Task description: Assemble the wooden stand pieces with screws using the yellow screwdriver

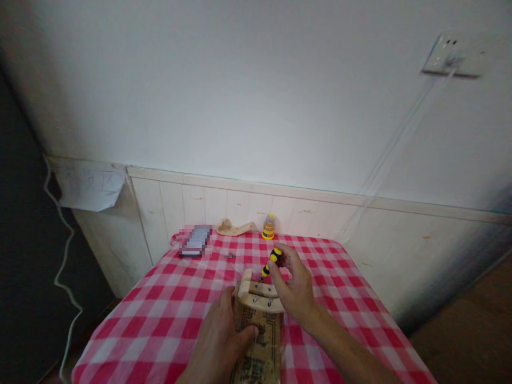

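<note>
Left grip low, thumb apart from index finger; right grip higher, curled shut

There are one left hand and one right hand — together two. I count one screwdriver, one printed board and two curved wooden pieces. The small metal pieces are too small to be counted exactly. Furthermore there is one container, one phone, one checked tablecloth, one sheet of paper and — at the left — one wavy cable.
</note>
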`<state>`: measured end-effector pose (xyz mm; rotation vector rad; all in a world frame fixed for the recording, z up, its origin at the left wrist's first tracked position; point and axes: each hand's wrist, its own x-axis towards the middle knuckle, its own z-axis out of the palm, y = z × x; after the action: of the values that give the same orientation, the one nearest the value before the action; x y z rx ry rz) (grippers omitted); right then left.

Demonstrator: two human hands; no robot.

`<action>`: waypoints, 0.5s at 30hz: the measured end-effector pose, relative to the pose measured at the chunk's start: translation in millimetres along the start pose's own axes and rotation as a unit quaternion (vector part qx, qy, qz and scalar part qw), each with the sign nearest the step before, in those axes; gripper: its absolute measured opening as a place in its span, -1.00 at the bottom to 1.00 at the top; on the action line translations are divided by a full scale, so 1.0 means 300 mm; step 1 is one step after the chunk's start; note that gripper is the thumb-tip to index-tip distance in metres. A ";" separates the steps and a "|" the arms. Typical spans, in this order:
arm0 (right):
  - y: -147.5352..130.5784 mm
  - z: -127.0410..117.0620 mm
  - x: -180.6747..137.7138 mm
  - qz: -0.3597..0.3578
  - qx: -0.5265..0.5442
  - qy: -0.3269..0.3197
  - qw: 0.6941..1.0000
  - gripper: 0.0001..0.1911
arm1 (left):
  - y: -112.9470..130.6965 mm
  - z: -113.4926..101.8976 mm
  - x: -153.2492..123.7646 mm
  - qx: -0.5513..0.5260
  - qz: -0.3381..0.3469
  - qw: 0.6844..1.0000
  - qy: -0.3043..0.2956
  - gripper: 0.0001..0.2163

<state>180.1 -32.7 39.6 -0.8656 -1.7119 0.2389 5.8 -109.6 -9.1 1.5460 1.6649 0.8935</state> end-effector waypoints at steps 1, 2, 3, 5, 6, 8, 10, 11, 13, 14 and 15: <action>0.004 0.001 0.003 0.004 0.003 0.000 1.000 -0.66 | -0.004 0.003 0.018 -0.004 -0.004 1.000 -0.006 -0.34; 0.006 0.002 0.006 0.008 0.006 0.001 1.000 -0.67 | -0.006 0.002 0.035 -0.006 -0.006 1.000 -0.013 -0.32; 0.008 0.000 0.011 0.011 0.009 0.001 1.000 -0.67 | -0.005 -0.003 0.049 -0.005 -0.004 1.000 -0.016 -0.30; 0.012 -0.007 0.022 0.017 0.018 -0.003 1.000 -0.68 | -0.003 -0.024 0.064 0.009 0.000 1.000 -0.006 -0.30; 0.015 -0.014 0.028 0.023 0.025 -0.004 0.999 -0.67 | -0.009 -0.037 0.063 0.023 0.004 1.000 0.009 -0.33; 0.032 -0.036 0.042 0.042 0.046 0.003 0.998 -0.67 | -0.051 -0.063 0.042 0.068 0.019 0.996 0.048 -0.43; 0.069 -0.065 0.058 0.079 0.079 0.033 0.993 -0.66 | -0.149 -0.080 0.000 0.124 0.057 0.989 0.048 -0.58; 0.096 -0.081 0.066 0.106 0.104 0.058 0.987 -0.65 | -0.219 -0.085 -0.025 0.150 0.094 0.984 0.036 -0.60; 0.165 -0.113 0.079 0.179 0.181 0.114 0.960 -0.60 | -0.379 -0.094 -0.078 0.201 0.230 0.951 0.038 -0.46; 0.202 -0.128 0.081 0.223 0.223 0.145 0.938 -0.55 | -0.458 -0.102 -0.104 0.229 0.300 0.924 0.062 -0.39; 0.239 -0.141 0.078 0.273 0.260 0.178 0.909 -0.52 | -0.529 -0.113 -0.129 0.261 0.328 0.903 0.097 -0.40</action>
<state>246.4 21.9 30.9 -0.8958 -0.9607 0.8230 -104.3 -158.2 -124.7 2.5565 1.6110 0.9997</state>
